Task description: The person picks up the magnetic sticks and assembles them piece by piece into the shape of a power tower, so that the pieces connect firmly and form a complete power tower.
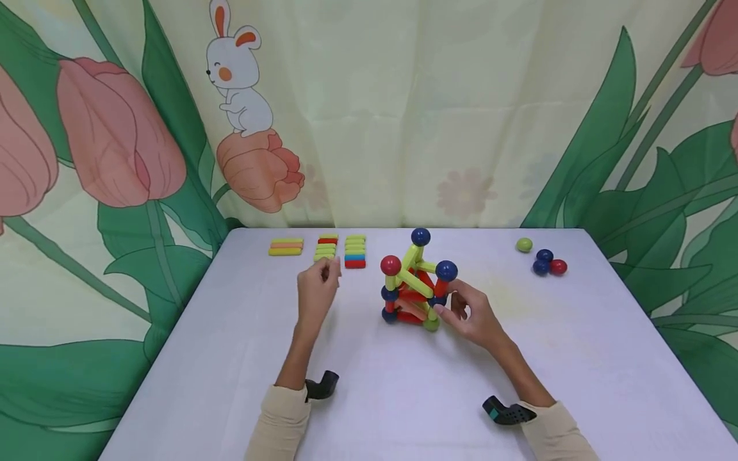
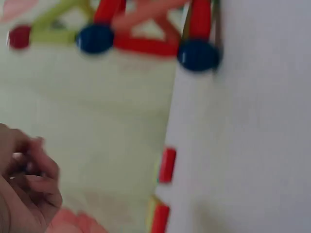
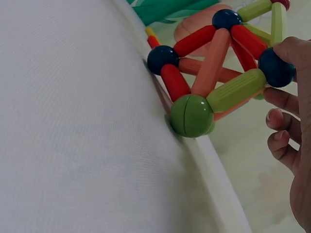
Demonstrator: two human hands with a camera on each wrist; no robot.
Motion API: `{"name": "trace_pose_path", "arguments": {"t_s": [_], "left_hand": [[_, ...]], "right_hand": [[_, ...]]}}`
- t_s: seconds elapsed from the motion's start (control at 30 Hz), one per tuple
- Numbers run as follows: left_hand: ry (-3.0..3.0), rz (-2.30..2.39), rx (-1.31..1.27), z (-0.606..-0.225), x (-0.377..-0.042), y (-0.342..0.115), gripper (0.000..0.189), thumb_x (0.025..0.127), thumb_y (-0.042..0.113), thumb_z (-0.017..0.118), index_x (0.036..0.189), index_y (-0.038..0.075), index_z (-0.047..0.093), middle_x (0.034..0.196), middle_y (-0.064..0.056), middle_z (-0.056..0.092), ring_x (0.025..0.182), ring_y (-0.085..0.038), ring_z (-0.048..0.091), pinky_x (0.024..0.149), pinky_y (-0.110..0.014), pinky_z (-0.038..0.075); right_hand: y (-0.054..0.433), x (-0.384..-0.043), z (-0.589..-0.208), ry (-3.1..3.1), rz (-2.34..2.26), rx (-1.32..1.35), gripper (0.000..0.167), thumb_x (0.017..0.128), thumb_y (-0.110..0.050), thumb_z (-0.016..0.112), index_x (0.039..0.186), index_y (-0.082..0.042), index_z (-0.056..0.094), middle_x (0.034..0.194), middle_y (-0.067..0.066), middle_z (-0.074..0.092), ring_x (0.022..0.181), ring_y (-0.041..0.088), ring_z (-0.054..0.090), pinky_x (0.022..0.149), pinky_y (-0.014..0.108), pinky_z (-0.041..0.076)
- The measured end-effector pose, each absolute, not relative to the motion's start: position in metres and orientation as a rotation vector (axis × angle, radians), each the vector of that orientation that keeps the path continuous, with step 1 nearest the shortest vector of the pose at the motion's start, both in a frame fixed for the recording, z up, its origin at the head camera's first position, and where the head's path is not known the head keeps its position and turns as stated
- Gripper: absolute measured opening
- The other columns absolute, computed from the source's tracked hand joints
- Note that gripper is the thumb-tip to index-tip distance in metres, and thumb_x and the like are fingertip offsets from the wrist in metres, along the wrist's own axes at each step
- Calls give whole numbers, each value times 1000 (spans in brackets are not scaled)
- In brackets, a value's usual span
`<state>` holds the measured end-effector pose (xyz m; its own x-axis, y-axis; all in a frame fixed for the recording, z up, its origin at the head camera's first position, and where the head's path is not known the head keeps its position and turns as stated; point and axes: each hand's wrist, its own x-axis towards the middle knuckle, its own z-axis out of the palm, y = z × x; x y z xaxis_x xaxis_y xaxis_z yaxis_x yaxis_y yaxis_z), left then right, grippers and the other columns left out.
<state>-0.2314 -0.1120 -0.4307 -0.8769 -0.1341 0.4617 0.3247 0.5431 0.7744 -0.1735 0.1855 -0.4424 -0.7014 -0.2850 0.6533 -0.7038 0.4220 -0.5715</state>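
Note:
A magnetic ball-and-rod structure (image 1: 408, 296) stands on the table, built of red, yellow-green and salmon rods with blue, red and green balls. My right hand (image 1: 475, 317) pinches a blue ball (image 3: 277, 67) on its right side between thumb and index finger; the other fingers curl free. A green ball (image 3: 191, 115) is at its base. My left hand (image 1: 316, 291) is left of the structure, just in front of the rows of loose rods (image 1: 355, 251). Its fingers are loosely curled, and no object shows in them. The left wrist view blurs this hand (image 2: 31, 182).
Farther left, yellow and salmon rods (image 1: 286, 247) lie beside another stack (image 1: 326, 246) of yellow-green and red ones. At the back right are a green ball (image 1: 524, 244), a red ball (image 1: 558, 267) and two blue balls (image 1: 542, 266). A printed curtain (image 1: 369, 115) hangs behind the table (image 1: 230, 384).

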Motion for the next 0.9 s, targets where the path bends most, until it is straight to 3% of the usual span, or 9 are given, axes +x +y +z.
{"name": "trace_pose_path", "arguments": {"t_s": [0.13, 0.23, 0.33, 0.5, 0.7, 0.8, 0.9], "left_hand": [[-2656, -1094, -4, -448, -253, -147, 15, 95, 16, 63, 100, 2, 68, 92, -17, 64, 85, -29, 58, 70, -36, 50], [-2874, -980, -3, -461, -264, -164, 32, 93, 11, 65, 124, 6, 63, 122, -23, 54, 112, -39, 50, 86, -46, 52], [-2982, -909, -45, -471, -274, -169, 45, 92, 12, 66, 136, 11, 57, 137, -24, 45, 124, -43, 42, 93, -49, 51], [-3048, -751, -131, -476, -291, -167, 40, 91, 15, 69, 130, 11, 62, 128, -19, 53, 118, -36, 48, 93, -45, 52], [-3077, -680, -95, -468, -293, -160, 23, 87, 17, 74, 107, 7, 69, 103, -14, 63, 95, -27, 58, 77, -38, 54], [-3009, -963, -86, -456, -287, -151, 25, 88, 21, 74, 106, 6, 69, 98, -12, 67, 89, -24, 60, 72, -33, 52], [-2840, -1465, -101, -434, -280, -134, 33, 89, 29, 72, 112, 6, 67, 102, -11, 68, 95, -26, 61, 77, -31, 53]], "right_hand": [[186, -175, -444, -2151, 1264, 808, 33, 78, 7, 70, 107, 9, 54, 79, 20, 56, 51, 22, 44, 44, 32, 40], [184, -178, -443, -2040, 1328, 777, 31, 89, -2, 63, 110, 16, 50, 84, 24, 54, 56, 16, 48, 48, 23, 41], [183, -180, -438, -1940, 1395, 744, 36, 94, -7, 57, 115, 20, 47, 92, 17, 56, 63, 11, 52, 57, 14, 44], [178, -181, -426, -1850, 1443, 720, 39, 82, 11, 56, 119, 22, 47, 106, -3, 57, 60, 11, 49, 59, 13, 45], [174, -180, -418, -1826, 1424, 752, 40, 77, 16, 57, 116, 22, 48, 101, 9, 58, 54, 13, 45, 54, 16, 42], [174, -180, -416, -1811, 1434, 764, 36, 81, 15, 55, 115, 23, 48, 99, 13, 57, 57, 11, 49, 58, 13, 45], [175, -182, -413, -1785, 1452, 762, 34, 82, 15, 52, 115, 24, 47, 99, 13, 56, 60, 6, 51, 61, 10, 46]]}}
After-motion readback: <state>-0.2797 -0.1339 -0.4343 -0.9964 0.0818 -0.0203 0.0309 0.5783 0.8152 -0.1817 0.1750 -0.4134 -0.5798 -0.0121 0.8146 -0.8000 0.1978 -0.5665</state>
